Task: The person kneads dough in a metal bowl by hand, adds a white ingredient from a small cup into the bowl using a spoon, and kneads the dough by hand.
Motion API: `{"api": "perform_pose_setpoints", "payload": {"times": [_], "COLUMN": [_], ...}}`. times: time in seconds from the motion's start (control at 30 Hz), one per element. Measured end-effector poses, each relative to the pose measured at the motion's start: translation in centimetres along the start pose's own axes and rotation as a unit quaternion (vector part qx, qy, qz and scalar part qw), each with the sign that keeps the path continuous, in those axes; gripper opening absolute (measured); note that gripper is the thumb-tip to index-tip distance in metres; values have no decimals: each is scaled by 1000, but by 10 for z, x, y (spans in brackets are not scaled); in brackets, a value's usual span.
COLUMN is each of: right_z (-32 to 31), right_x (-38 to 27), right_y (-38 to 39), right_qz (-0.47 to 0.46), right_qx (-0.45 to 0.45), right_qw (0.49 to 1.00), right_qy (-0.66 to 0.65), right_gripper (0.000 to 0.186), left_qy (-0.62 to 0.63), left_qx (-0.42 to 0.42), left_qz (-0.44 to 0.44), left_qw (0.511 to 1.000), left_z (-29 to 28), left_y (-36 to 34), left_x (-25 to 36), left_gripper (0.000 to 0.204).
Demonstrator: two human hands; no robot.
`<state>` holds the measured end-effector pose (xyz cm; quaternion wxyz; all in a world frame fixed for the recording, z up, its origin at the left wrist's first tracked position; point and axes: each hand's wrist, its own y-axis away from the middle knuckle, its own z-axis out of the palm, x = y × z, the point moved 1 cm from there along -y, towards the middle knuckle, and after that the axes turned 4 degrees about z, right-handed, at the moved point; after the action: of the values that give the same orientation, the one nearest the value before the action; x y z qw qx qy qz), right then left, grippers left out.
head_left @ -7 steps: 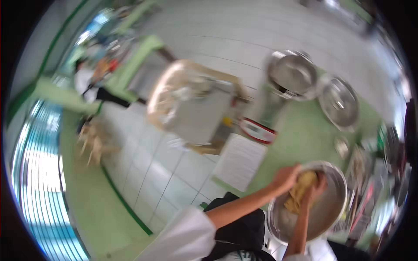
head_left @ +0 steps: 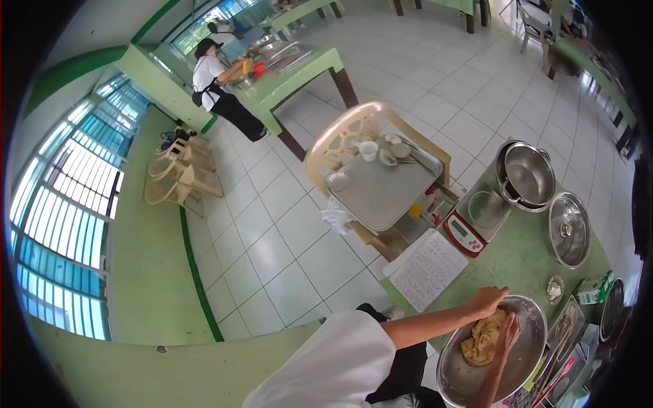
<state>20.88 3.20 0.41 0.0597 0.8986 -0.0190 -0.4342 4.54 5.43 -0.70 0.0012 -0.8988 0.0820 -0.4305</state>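
A large steel mixing bowl (head_left: 449, 370) stands near the front of the green table, with a lump of pale yellow dough (head_left: 483, 340) inside. My left hand (head_left: 490, 301) is closed at the bowl's far rim, apparently gripping it; its fingertips are hidden. Down in the bowl, my right hand (head_left: 508, 333) lies against the right side of the dough with its fingers stretched out. Thin smears of dough cling to the steel around the lump.
Beyond the bowl are a handwritten sheet (head_left: 427, 270), a red and white kitchen scale (head_left: 464, 234), a steel pot (head_left: 529, 173) and a lid (head_left: 569, 230). A small dish (head_left: 555, 289) and a carton (head_left: 594, 288) sit right. A chair holds a tray (head_left: 384, 190). Someone (head_left: 214, 75) works at another table.
The view has swung and steadied, so everything sits elsewhere in the picture. My left hand has drawn off the dough to the rim; my right hand stays at the dough.
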Motion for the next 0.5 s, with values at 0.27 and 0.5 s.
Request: {"api": "perform_pose_setpoints", "payload": {"times": [0.27, 0.5], "right_z": [-3, 26], "right_x": [7, 41], "right_y": [23, 56], "right_qz": [-156, 149], "right_qx": [-71, 207], "right_qw": [973, 929], "right_qy": [154, 268], "right_gripper": [40, 37], "left_qy": [10, -47], "left_qx": [66, 7], "left_qz": [6, 16], "left_qw": [998, 999], "left_z": [4, 2], "left_y": [-9, -16], "left_x": [-17, -5], "left_gripper": [17, 34]}}
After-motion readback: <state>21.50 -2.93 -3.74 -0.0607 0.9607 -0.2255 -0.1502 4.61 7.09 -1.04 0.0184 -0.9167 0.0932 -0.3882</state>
